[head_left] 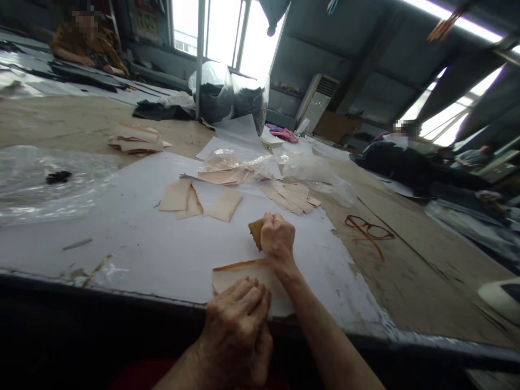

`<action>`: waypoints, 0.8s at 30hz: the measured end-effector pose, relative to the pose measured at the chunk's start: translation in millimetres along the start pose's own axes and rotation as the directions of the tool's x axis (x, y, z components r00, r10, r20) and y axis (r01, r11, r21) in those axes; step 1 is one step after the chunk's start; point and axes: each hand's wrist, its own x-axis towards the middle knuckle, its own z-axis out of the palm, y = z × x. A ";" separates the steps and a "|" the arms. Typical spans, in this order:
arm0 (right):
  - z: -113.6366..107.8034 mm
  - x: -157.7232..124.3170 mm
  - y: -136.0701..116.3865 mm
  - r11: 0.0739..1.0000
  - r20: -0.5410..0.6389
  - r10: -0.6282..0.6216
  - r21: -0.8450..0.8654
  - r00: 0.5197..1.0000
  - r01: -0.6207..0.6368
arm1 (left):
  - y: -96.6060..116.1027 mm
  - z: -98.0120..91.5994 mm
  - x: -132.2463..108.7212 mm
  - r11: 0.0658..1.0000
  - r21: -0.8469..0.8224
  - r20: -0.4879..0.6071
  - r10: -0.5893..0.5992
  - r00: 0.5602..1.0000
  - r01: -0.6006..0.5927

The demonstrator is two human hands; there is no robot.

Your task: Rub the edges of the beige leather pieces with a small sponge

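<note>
My right hand [278, 238] is closed in a fist around a small flat mustard-brown piece [255, 233] with a rough edge; whether it is sponge or card I cannot make out. It is just above the far edge of a pale beige rectangular sheet [227, 275], which has an orange-brown strip along that edge. At the table's front edge, my left hand [241, 314] bends over the sheet's near side, fingers pressed together and thumb tucked below. That hand hides part of the sheet. Similar beige pieces [174, 196] lie beyond, one a single piece [225, 205].
White paper [134, 233] covers the tabletop here. Around it are clear plastic bags [81, 184], a stack of beige pieces [136, 139], fanned pieces [294, 197] and eyeglasses [369, 227]. One person [87, 40] sits at far left; others are at right. A post [200, 59] stands behind.
</note>
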 end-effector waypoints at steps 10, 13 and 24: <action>4.8 -41.1 2.6 0.931 0.052 -0.239 -0.272 0.970 0.244 | 1.1 4.0 -1.0 0.989 -0.125 0.012 -0.082 0.997 0.083; 10.4 -34.4 0.4 0.927 -0.001 -0.257 -0.284 0.966 0.246 | 1.6 4.4 -0.5 0.991 -0.108 -0.005 -0.086 0.996 0.085; 28.2 -10.1 -14.6 0.941 -0.049 -0.238 -0.257 0.970 0.218 | -4.8 6.5 -7.2 1.000 0.023 -0.004 -0.018 1.000 0.018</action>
